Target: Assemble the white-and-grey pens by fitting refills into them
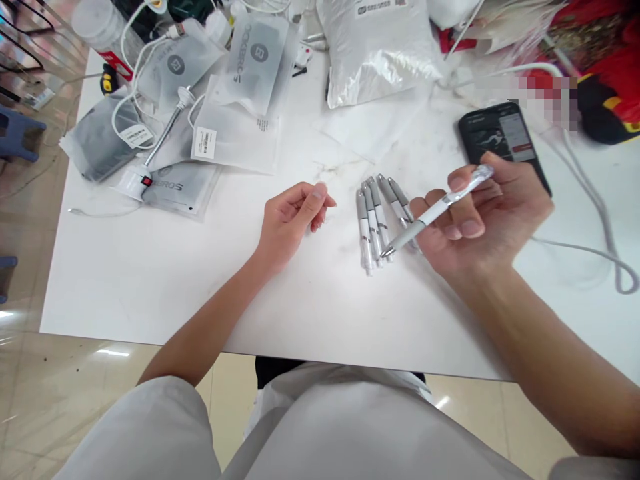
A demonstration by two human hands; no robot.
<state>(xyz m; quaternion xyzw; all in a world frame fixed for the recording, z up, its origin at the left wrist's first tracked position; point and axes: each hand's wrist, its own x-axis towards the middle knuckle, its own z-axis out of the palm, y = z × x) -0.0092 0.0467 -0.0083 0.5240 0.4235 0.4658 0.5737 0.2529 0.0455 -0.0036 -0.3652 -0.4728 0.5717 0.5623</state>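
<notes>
My right hand [500,227] holds a white and grey ballpoint pen [434,213] between thumb and fingers. The pen slants down to the left, its silver tip over the ends of other pens. Several similar ballpoint pens [367,223] lie side by side on the white table [310,307], some partly hidden behind my right hand and the held pen. To their left, my left hand [293,217] rests near the tabletop with its fingers curled and thumb against the index finger. Nothing shows in it.
Behind my right hand lies a phone [500,137] with its screen lit. Grey pouches [255,67], white cables and a small gooseneck lamp [163,143] crowd the left back. A large white plastic bag [380,53] sits at the back, with red material [620,87] at the right.
</notes>
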